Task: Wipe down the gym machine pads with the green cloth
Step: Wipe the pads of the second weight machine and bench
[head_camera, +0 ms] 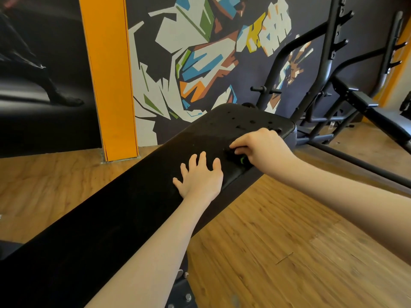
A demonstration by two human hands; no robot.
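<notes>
My left hand [201,174] flat, open on bench pad [133,196]; right hand [260,147] gripping green cloth [242,160] mid-wipe; far pad end [249,121] droplets left, unwiped

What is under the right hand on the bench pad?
Under the right hand, only a green sliver of the cloth shows on the pad; the hand covers the rest.

Gym: padded bench [124,196], barbell rack [333,63], wall mural [200,52]

Left hand [201,176] on pad [124,205], right hand [260,146] beside.
</notes>
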